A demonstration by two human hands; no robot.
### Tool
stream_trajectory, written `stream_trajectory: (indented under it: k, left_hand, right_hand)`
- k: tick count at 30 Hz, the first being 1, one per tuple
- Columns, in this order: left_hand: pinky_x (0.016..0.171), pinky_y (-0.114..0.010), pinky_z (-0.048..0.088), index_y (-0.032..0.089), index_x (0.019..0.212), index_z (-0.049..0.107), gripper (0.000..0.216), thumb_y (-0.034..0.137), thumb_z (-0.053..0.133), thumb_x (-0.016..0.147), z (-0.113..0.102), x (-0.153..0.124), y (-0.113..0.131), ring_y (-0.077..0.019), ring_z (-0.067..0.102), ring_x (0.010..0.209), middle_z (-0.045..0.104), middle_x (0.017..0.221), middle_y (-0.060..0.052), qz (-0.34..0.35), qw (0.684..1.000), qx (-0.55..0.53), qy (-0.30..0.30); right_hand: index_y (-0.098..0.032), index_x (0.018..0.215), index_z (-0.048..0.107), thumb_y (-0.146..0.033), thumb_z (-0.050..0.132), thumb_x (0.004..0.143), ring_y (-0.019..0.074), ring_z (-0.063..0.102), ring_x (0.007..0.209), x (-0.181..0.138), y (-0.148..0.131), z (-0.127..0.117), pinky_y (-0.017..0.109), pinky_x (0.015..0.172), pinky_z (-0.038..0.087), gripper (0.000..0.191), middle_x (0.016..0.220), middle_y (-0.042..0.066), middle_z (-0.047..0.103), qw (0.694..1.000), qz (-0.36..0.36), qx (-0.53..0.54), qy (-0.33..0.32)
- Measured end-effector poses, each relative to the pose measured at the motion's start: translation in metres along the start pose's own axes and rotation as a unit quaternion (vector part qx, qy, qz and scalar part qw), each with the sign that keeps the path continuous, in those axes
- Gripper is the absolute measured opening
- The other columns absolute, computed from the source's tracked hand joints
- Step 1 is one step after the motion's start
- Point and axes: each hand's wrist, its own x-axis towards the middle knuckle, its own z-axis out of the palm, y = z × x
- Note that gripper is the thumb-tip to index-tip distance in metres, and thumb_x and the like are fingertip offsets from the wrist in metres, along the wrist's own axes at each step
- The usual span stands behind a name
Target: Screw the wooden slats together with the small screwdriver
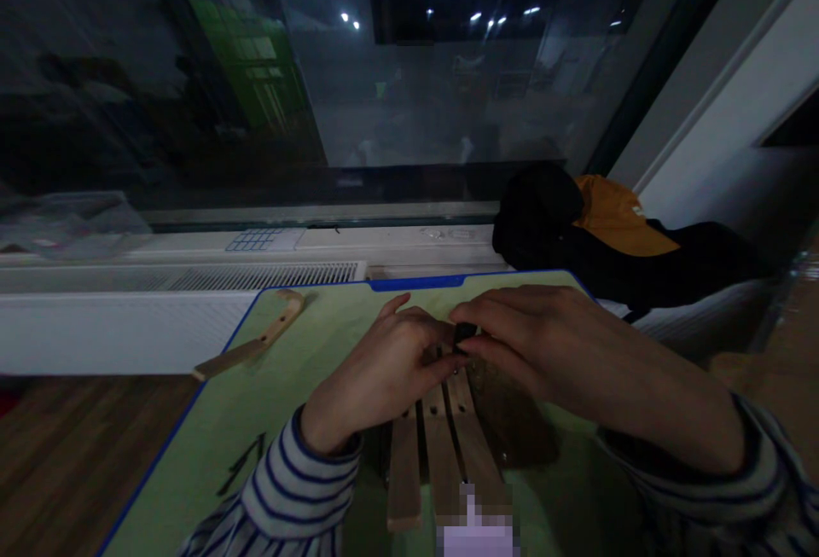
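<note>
A small black piece (465, 333) sits between the fingertips of both hands, above the far ends of some wooden slats. My right hand (550, 339) pinches it between thumb and fingers from the right. From the left, my left hand (393, 361) has its thumb and fingers closed at the same piece, with its little finger raised. Beneath the hands, three pale wooden slats lie side by side: a left slat (404, 472), a middle slat (440, 446) and a right slat (477, 450), with dark holes. A dark brown flat piece (528, 425) lies to their right.
The light green table (345, 327) has a blue edge. A bent wooden strip (262, 340) overhangs its left side. Behind are a radiator (269, 277), a windowsill (397, 241) and a dark window. A black and mustard cloth item (614, 216) lies at the back right.
</note>
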Motion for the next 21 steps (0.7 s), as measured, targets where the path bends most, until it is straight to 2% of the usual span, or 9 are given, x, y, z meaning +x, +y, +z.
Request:
stream_trajectory:
  k: [5,8,11,13,21]
  left_hand:
    - [0.108,-0.047,0.019,0.021,0.086,0.062,0.009,0.025,0.054,0.087,0.0,0.0002,0.0015,-0.0173,0.063,0.09,0.067,0.082,0.002,-0.001,1.0,0.006,-0.01]
    - [0.108,-0.048,0.018,0.023,0.091,0.063,0.01,0.029,0.058,0.085,0.0025,0.001,0.0004,-0.0179,0.063,0.09,0.069,0.085,0.002,-0.01,1.0,0.001,0.005]
    - [0.107,-0.049,0.021,0.022,0.085,0.063,0.014,0.036,0.063,0.082,0.0051,0.0019,-0.0013,-0.0174,0.064,0.084,0.068,0.08,0.003,-0.016,0.999,-0.007,0.036]
    - [0.106,-0.049,0.023,0.021,0.081,0.062,0.014,0.035,0.062,0.083,0.0058,0.0019,-0.0017,-0.0166,0.064,0.08,0.066,0.074,0.004,-0.009,0.999,-0.003,0.042]
    - [0.106,-0.049,0.023,0.021,0.083,0.064,0.01,0.03,0.06,0.084,0.0026,-0.0007,-0.0011,-0.0178,0.063,0.086,0.066,0.078,0.001,0.002,1.0,0.024,0.02]
  right_hand:
    - [-0.02,0.108,0.057,-0.027,0.051,0.09,0.019,0.064,0.082,0.0002,0.0025,0.0017,0.033,0.071,0.049,0.021,0.094,0.004,0.067,1.0,-0.006,-0.015,0.014]
    - [-0.019,0.108,0.057,-0.027,0.051,0.089,0.0192,0.064,0.082,0.0,0.0045,0.0027,0.032,0.07,0.049,0.021,0.094,0.005,0.067,1.0,-0.01,-0.02,0.019]
    - [-0.02,0.106,0.057,-0.027,0.05,0.09,0.0192,0.064,0.081,0.0,0.0044,0.0021,0.033,0.07,0.049,0.019,0.093,0.004,0.067,1.0,-0.007,-0.016,0.009]
    - [-0.02,0.106,0.057,-0.028,0.049,0.091,0.0195,0.063,0.081,0.0002,0.0027,0.0006,0.034,0.07,0.049,0.019,0.092,0.003,0.067,1.0,-0.005,-0.014,0.005]
    - [-0.021,0.11,0.056,-0.024,0.047,0.091,0.0185,0.063,0.09,0.0,-0.0017,-0.0016,0.033,0.079,0.049,0.022,0.104,0.004,0.066,1.0,-0.014,0.004,-0.003]
